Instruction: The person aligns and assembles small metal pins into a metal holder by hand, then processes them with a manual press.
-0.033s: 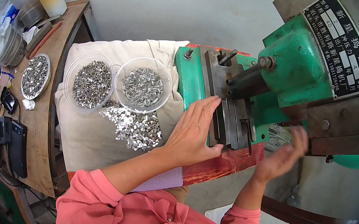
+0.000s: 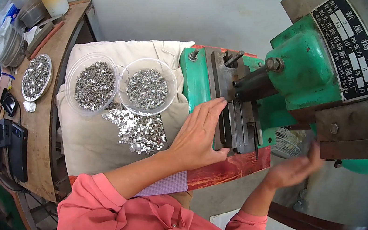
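Observation:
My left hand (image 2: 201,136) lies with its fingers stretched out along the left side of the dark metal die (image 2: 237,128) on a green press (image 2: 302,68). The fingertips reach up beside the die, just below the press's horizontal ram (image 2: 255,85); the thumb extends near its lower end. I cannot make out any small part under this hand. My right hand (image 2: 293,171) is in the air below the press head, at its lower left corner. Its fingers are extended and blurred by motion, and nothing shows in them.
On a pale cloth left of the press are a tub of small metal pieces (image 2: 94,86), a tub of thin shiny pieces (image 2: 147,90) and a loose silvery pile (image 2: 142,132). A wooden table (image 2: 41,154) farther left holds a filled plate (image 2: 36,78) and a black device (image 2: 19,152).
My right hand has moved a little to the right and down, with its fingers lowered. The left hand, the press and the tubs look unmoved.

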Demonstrator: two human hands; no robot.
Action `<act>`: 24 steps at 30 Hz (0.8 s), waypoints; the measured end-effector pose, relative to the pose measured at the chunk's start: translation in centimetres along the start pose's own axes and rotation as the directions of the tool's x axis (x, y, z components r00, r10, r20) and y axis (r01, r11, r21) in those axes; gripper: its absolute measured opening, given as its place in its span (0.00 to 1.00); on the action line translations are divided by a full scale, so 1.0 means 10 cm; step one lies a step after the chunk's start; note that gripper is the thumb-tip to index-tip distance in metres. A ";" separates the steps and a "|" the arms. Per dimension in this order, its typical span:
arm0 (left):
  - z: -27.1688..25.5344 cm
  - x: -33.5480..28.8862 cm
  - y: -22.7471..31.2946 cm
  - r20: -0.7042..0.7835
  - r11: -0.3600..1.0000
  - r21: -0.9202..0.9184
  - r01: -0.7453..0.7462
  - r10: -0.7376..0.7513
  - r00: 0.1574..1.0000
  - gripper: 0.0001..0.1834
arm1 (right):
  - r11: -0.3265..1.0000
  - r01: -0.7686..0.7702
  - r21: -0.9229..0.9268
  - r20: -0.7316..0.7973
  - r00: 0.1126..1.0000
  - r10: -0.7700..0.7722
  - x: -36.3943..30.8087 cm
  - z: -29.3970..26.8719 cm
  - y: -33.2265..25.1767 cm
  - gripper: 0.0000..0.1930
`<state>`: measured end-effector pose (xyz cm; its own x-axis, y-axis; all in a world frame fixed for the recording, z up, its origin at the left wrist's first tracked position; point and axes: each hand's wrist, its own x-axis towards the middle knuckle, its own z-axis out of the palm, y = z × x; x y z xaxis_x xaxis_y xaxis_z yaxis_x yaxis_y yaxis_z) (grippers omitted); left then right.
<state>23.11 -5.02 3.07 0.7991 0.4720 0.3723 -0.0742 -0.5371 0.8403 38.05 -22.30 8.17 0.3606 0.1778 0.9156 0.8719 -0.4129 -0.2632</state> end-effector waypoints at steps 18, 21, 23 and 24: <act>0.04 0.10 -0.07 -0.036 0.999 0.035 0.021 -0.020 0.999 0.50 | 0.911 -0.352 0.216 -0.401 0.819 0.412 1.31 -0.57 0.79 0.33; 0.03 0.13 -0.09 -0.053 0.999 0.050 0.004 -0.001 0.999 0.49 | 0.900 -0.417 0.125 -0.311 0.845 0.435 1.68 -0.88 0.74 0.32; 0.05 0.19 -0.12 -0.062 0.998 0.062 -0.002 0.006 0.998 0.49 | 0.864 -0.471 0.178 -0.230 0.834 0.502 1.93 -1.03 0.73 0.32; 0.06 0.23 -0.14 -0.080 0.996 0.092 -0.017 0.024 0.997 0.49 | 0.858 -0.461 0.227 -0.169 0.849 0.500 2.05 -1.10 0.74 0.32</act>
<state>25.45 -3.60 2.51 0.7470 0.5132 0.4227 -0.0325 -0.6068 0.7942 48.24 -31.53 28.36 0.6866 -0.2065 0.6971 0.6572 -0.2338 -0.7166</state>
